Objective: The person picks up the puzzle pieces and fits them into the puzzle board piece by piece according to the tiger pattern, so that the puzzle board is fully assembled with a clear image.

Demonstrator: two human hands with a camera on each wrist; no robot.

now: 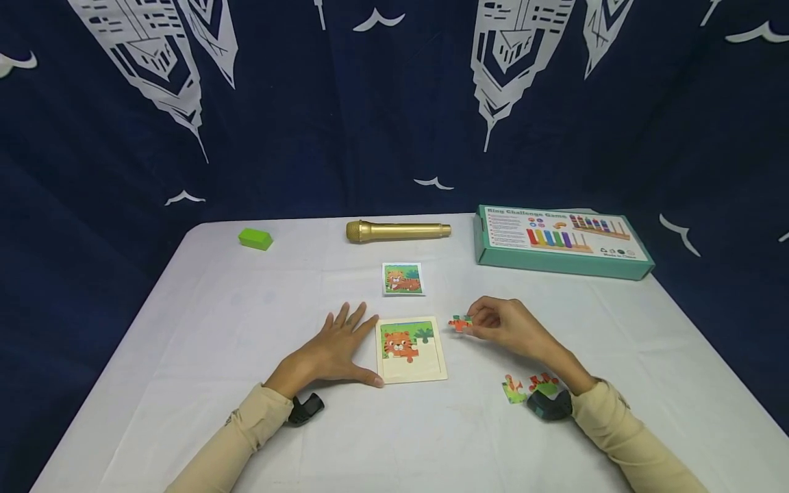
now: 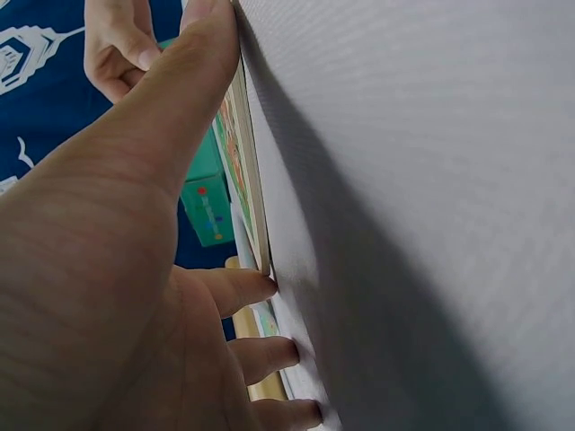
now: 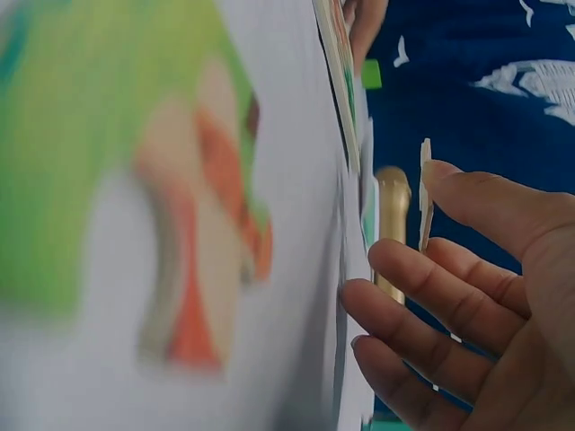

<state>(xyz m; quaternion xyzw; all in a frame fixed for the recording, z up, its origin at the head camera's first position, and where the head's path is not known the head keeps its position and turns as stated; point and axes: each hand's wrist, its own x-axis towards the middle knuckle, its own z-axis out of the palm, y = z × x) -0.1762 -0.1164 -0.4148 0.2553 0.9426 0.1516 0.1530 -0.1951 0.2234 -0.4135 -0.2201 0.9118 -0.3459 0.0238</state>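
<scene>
A square wooden puzzle board (image 1: 425, 370) lies in the middle of the table with a tiger's face and some greenery fitted along its upper part. My left hand (image 1: 333, 352) rests at the board's left side, fingers spread, thumb and index fingertip right at its edge. To the right of the board, my right hand (image 1: 508, 325) pinches an orange and green jigsaw piece (image 1: 459, 323) between thumb and index finger. In the right wrist view the piece (image 3: 425, 193) is held edge-on, above the tabletop. Two loose jigsaw pieces (image 1: 513, 389) lie near my right wrist.
A small tiger picture card (image 1: 403, 279) lies behind the board. Farther back are a gold microphone (image 1: 401, 231), a bright green block (image 1: 255, 239) at the left and a teal game box (image 1: 561, 263) at the right. A dark blue patterned curtain (image 1: 345, 123) hangs behind the table.
</scene>
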